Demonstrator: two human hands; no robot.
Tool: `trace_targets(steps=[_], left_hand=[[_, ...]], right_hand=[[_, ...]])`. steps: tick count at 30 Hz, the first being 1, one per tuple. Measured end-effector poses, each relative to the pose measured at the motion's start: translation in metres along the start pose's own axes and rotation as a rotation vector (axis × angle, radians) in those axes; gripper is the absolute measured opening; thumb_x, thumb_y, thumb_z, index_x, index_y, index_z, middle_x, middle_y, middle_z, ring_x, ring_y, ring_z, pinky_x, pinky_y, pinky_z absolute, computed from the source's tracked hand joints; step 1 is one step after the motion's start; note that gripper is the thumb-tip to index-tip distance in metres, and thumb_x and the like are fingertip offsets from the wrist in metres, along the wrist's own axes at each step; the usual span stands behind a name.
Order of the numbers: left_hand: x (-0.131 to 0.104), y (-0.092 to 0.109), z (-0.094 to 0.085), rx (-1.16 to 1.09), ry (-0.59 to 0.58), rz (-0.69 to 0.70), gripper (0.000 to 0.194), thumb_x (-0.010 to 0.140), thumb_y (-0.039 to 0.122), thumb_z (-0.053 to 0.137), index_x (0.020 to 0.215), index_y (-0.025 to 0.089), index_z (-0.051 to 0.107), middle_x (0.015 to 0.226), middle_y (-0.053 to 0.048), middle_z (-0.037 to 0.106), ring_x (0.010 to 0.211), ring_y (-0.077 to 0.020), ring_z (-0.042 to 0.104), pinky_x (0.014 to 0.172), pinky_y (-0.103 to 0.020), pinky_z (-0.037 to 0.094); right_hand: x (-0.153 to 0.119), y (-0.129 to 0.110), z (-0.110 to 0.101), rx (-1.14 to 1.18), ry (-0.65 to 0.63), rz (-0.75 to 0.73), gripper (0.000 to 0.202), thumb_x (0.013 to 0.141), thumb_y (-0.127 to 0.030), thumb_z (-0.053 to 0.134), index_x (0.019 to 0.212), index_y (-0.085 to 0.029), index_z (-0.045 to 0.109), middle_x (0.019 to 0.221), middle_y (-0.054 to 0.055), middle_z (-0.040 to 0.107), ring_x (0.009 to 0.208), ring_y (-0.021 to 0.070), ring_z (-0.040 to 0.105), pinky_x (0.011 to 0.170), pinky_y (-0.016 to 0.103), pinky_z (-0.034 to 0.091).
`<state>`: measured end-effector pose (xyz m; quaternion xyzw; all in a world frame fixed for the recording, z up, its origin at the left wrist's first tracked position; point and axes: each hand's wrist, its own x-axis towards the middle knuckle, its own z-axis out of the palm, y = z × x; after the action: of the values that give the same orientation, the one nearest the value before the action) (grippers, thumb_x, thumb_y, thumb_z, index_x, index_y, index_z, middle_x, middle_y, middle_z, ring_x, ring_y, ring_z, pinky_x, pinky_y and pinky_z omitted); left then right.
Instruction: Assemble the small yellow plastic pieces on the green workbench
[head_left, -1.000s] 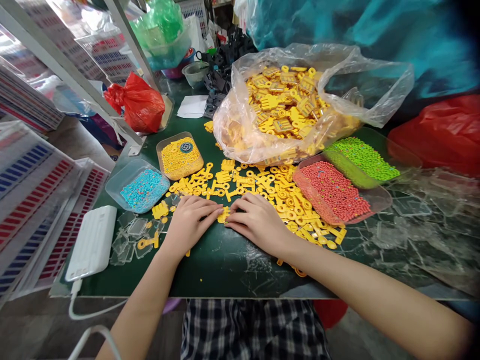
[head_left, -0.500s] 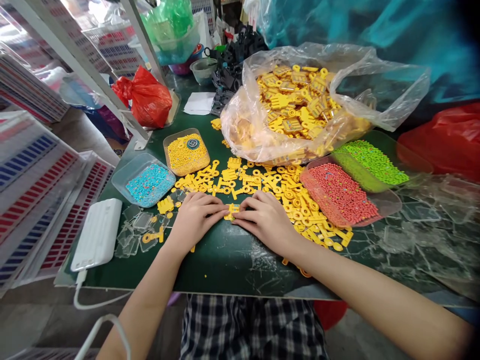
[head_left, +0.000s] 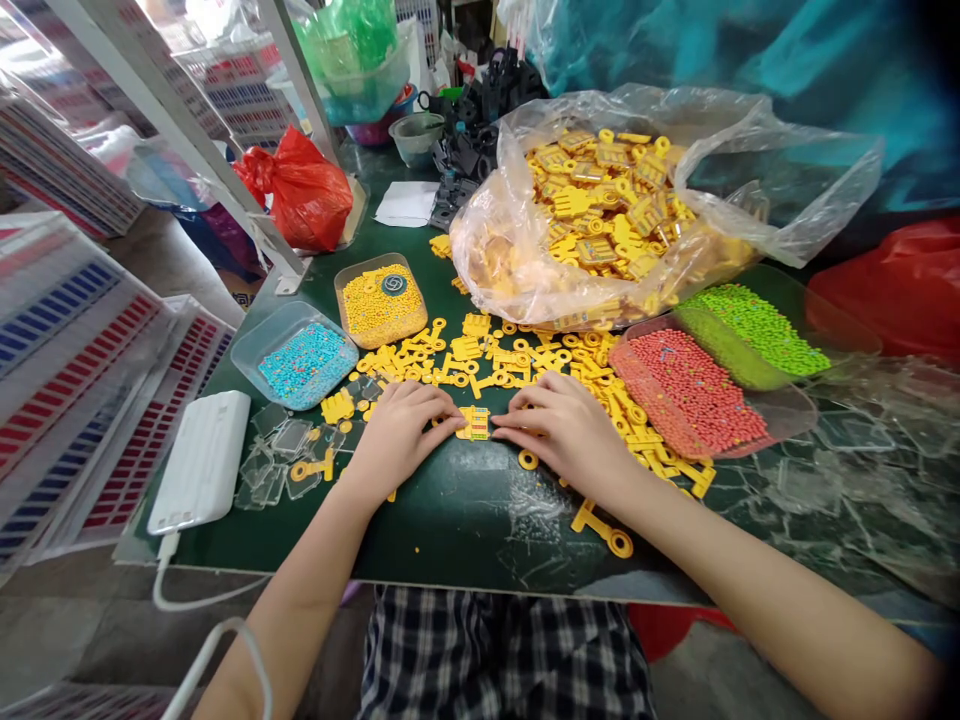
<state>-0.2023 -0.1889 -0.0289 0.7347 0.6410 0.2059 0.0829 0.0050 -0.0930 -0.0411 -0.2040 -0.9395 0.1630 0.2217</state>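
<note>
- Power bank point(head_left: 199, 460): one, white, smooth, oblong, cabled; far left of the clear bag point(head_left: 487, 255).
- Plates point(head_left: 291, 438): thin transparent plastic, squarish, overlapping, uncounted; left of and nearer than the clear bag.
- Blue-bead tray point(head_left: 247, 355): one, translucent, rounded corners; left of the clear bag.
- Red bag point(head_left: 311, 195): one, knotted, crinkled plastic; left of the clear bag.
- Yellow-bead tray point(head_left: 397, 333): one, dark disc on its beads; just left of the clear bag.
- Left hand point(head_left: 409, 430): thumb and forefinger pinched on the yellow piece's left edge.
- Yellow piece point(head_left: 474, 424): one, flat plastic, coloured rows running left to right; near squarish, long axis unclear; on the tabletop point(head_left: 450, 540), in front of the clear bag.
- Loose parts point(head_left: 529, 362): yellow plastic, ring-ended or pronged, too many to count; along the clear bag's front.
- Right hand point(head_left: 559, 430): fingers curled, thumb and forefinger slightly apart beside the piece's right edge.
- Clear bag: one, wrinkled film, open-mouthed, heaped with yellow pieces.
- Red-bead tray point(head_left: 776, 422): one; right-front of the clear bag.
- Green-bead tray point(head_left: 847, 345): one; right of the clear bag.
</note>
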Motion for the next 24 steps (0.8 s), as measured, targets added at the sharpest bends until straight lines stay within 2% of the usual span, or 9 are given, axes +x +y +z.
trace_targets(steps=[5,13,24], left_hand=[[-0.001,0.003,-0.003,-0.09,-0.02,0.087,0.029,0.098,0.039,0.052,0.087,0.02,0.071,0.093,-0.002,0.072,0.088,-0.0183,0.06,0.082,-0.033,0.042],[-0.001,0.005,0.0,-0.1,-0.072,0.134,0.03,0.097,0.04,0.052,0.088,0.021,0.073,0.091,-0.002,0.072,0.087,-0.0174,0.059,0.082,-0.032,0.042],[-0.001,0.003,0.0,-0.075,-0.088,0.157,0.032,0.098,0.041,0.049,0.089,0.021,0.072,0.093,-0.003,0.07,0.088,-0.0181,0.057,0.085,-0.032,0.043]], right_hand=[[0.0,0.009,-0.011,-0.002,-0.074,0.024,0.011,0.086,-0.033,0.069,0.086,-0.028,0.078,0.081,0.001,0.07,0.08,0.0197,0.05,0.069,0.033,0.038],[0.001,0.002,-0.001,-0.01,-0.069,0.045,0.01,0.086,-0.03,0.069,0.083,-0.027,0.078,0.082,0.001,0.068,0.082,0.0197,0.05,0.074,0.033,0.039],[0.004,-0.004,0.001,-0.017,-0.101,-0.009,0.015,0.091,-0.031,0.062,0.086,-0.026,0.075,0.084,0.002,0.066,0.083,0.0191,0.049,0.076,0.033,0.037]])
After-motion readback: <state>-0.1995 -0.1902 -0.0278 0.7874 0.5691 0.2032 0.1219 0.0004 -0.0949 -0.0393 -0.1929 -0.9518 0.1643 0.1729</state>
